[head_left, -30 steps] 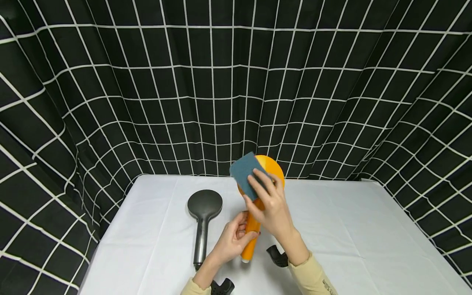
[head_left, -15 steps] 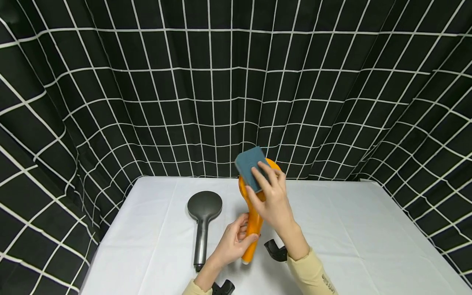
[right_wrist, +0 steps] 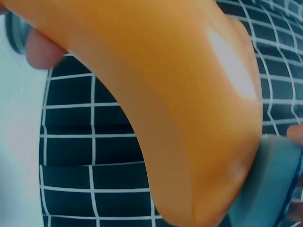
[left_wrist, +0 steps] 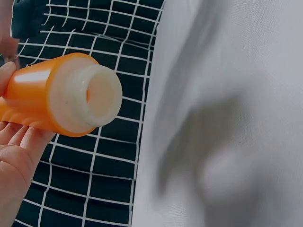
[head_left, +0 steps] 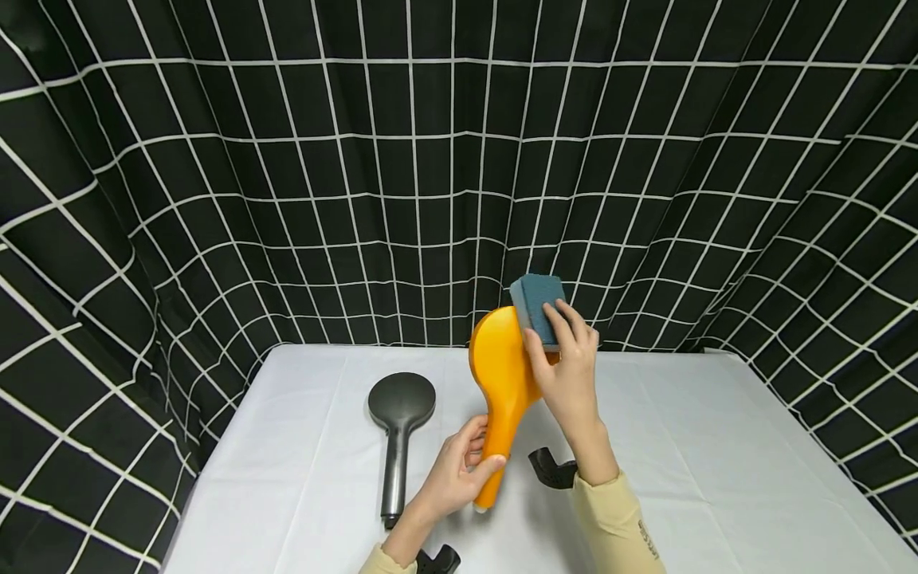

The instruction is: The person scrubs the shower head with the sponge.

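Orange shower head (head_left: 496,351), tilted, gripped low down in left hand (head_left: 453,472); blue sponge (head_left: 539,296), pinched in right hand (head_left: 576,379), touching its side; grey shower head (head_left: 402,396), lying on white tablecloth (head_left: 717,446).

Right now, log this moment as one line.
left hand: grips orange showerhead | right hand: holds sponge against its edge | grey showerhead: lying on table

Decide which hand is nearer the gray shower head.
Left. The left hand, gripping the orange shower head, is right of the gray shower head; the right hand, holding the sponge, is farther right.
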`<state>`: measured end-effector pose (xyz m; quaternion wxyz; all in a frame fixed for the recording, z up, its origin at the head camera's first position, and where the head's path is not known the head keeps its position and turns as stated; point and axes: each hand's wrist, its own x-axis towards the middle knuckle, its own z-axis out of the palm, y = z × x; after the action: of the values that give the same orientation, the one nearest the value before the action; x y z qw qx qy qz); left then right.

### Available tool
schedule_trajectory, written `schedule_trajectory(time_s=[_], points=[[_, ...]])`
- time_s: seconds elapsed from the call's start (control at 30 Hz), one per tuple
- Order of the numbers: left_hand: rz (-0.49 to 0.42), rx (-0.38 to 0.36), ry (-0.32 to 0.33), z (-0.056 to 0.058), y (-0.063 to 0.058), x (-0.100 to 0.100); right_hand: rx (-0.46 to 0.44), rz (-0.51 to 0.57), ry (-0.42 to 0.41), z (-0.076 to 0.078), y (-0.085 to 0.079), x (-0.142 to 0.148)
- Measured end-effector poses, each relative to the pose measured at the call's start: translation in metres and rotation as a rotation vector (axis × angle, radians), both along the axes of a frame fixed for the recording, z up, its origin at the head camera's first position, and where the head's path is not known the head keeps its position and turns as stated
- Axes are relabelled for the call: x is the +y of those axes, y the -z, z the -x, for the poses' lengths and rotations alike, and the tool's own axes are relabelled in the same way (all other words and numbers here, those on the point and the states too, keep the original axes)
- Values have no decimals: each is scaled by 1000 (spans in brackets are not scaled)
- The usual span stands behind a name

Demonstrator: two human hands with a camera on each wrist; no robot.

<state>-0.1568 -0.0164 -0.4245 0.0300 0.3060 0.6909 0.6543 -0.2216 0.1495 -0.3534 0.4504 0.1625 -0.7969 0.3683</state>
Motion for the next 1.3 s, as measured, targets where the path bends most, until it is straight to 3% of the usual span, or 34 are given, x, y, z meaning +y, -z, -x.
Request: schedule_trajectory(time_s=[0.13,0.33,0.43,0.53,0.73,0.83,0.97,1.17,1.2,1.3], points=[[14,-16,-10,1,0,-1,2,-36,-10,-4,0,-1],[-13,-20,12,4,4,-4,52,-391,-287,-20,6,-22],[-51,-20,31,5,5,-3,66,-473,-361,-24,10,-26],[-80,-8,47,5,5,-2,77,-372,-308,-20,11,-20],[-87,-6,44,3,1,-2,5,-24,-61,-6,10,6],[-92,-5,46,2,0,-3,-8,37,-32,-6,11,9],[-111,-7,53,4,3,-5,48,-25,-99,-15,16,-7],[-150,28,51,14,27,-7,125,-306,-250,-35,28,-37],[-148,28,50,14,27,-7,123,-337,-266,-37,30,-38],[-165,34,55,15,29,-6,130,-341,-270,-36,30,-35]])
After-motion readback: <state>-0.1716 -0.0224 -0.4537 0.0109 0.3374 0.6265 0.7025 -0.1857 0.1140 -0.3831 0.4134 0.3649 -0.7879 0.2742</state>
